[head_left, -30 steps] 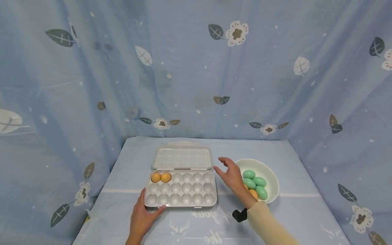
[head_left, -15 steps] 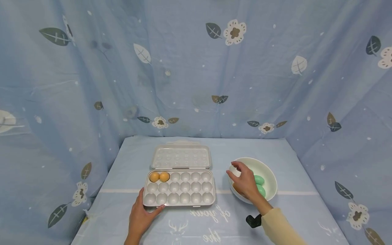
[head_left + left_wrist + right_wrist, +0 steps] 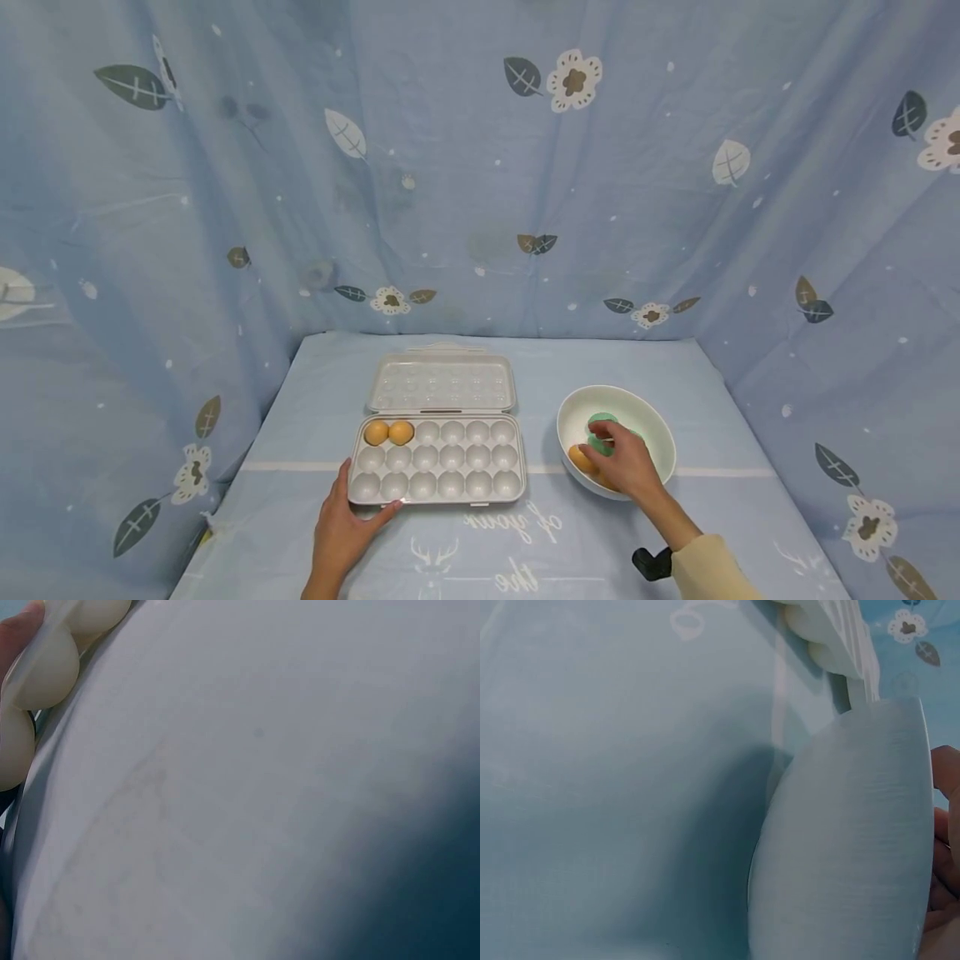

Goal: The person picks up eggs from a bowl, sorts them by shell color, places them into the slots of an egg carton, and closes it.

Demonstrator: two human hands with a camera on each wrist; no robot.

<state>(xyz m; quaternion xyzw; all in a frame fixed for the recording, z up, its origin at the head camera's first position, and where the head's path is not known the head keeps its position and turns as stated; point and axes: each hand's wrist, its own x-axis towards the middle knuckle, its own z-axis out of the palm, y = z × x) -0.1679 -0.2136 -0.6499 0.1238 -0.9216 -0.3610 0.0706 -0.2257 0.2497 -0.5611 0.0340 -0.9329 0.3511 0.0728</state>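
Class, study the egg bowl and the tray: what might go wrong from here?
The right hand's grip hangs over the bowl, close to yellow eggs and green eggs; a nudged one might roll.
The left hand's grip touches the tray at its near-left corner; pressing could shift it.

2 bare hands in head view. Left hand (image 3: 341, 533) – fingers extended forward, thumb (image 3: 387, 513) spread wide to the right; left wrist (image 3: 322, 583) at bottom edge. Right hand (image 3: 621, 460) – farther forward, fingers bent, thumb and fingertips apart. Right forearm (image 3: 673, 518) angles back to lower right, bare above a cream sleeve (image 3: 712, 571). Right-wrist view: hand partly cut off.
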